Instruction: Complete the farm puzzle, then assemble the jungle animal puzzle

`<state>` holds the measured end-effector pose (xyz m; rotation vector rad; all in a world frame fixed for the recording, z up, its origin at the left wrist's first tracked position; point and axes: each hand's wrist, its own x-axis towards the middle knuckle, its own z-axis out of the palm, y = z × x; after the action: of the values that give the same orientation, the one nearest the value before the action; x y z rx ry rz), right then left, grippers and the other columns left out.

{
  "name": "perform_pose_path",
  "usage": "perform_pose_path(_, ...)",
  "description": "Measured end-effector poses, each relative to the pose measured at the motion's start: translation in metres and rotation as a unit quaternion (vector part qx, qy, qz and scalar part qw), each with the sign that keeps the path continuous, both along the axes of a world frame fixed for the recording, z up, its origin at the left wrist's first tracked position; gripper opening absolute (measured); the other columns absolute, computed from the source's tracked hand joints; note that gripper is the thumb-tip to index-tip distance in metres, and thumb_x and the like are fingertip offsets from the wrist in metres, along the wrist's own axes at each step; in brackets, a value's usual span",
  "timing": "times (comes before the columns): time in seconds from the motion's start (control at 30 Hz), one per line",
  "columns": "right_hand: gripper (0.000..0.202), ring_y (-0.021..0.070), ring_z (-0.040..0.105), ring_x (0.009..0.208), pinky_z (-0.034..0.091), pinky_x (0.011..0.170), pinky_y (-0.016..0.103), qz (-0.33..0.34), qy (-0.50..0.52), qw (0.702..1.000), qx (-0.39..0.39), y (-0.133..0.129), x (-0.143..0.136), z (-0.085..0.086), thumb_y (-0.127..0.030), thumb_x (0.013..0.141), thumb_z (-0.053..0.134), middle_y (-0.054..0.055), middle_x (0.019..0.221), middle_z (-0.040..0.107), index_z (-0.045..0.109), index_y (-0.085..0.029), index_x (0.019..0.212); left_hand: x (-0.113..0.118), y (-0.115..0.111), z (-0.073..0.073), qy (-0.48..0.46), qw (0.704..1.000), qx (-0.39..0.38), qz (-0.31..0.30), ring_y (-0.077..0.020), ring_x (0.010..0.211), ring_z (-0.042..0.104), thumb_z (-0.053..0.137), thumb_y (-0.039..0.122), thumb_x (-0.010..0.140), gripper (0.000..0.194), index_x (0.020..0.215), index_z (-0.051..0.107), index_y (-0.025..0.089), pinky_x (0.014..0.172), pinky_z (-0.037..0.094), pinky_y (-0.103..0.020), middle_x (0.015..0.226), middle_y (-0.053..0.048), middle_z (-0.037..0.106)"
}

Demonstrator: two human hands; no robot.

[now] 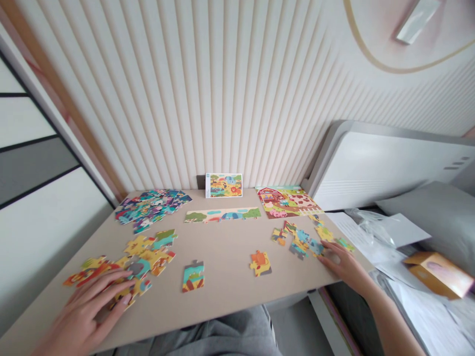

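Note:
My left hand (89, 301) lies with its fingers spread over a loose pile of puzzle pieces (148, 262), covering some of them. At the right, my right hand (343, 264) has its thumb and index finger apart at the edge of a blue puzzle piece (315, 245), which belongs to a small scattered group. Between the hands lie a single crocodile puzzle piece (193, 277) and a single orange and yellow puzzle piece (261, 263). Farther back is a joined strip of puzzle (222, 214), showing trees and part of a blue elephant.
A picture card (224, 185) stands against the ribbed wall. A farm puzzle (287, 201) lies at the back right, and a purple and teal heap of pieces (154, 206) at the back left. Beside the table's right edge are papers (426, 306) and an orange box (440, 274).

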<state>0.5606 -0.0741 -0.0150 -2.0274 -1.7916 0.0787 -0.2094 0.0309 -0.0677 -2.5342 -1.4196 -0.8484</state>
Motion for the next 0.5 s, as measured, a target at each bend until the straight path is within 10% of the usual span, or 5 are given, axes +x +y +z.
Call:
perform_pose_path(0.27,0.065,0.0362,0.068,0.12,0.055,0.105,0.051,-0.033,0.015,0.999,0.032,-0.01,0.019,0.021,-0.065,0.089,0.063,0.013,0.132,0.07,0.065,-0.025,0.14,0.01,-0.009,0.014,0.01,1.0,-0.014,-0.002,-0.031,0.126,0.063,0.065,0.046,0.089,0.028,0.114,0.076,0.038,0.111,0.051,-0.05,0.133,0.0,0.069)
perform_pose_path(0.5,0.06,0.0326,0.057,0.137,0.048,0.115,0.048,0.17,0.039,0.985,-0.008,0.055,-0.128,0.053,-0.051,0.097,0.062,0.011,0.15,0.057,0.052,-0.031,0.153,0.015,-0.012,0.023,0.021,1.0,-0.013,-0.006,-0.0282,0.127,0.062,0.065,0.043,0.092,0.029,0.117,0.075,0.034,0.113,0.047,-0.043,0.135,-0.003,0.067)
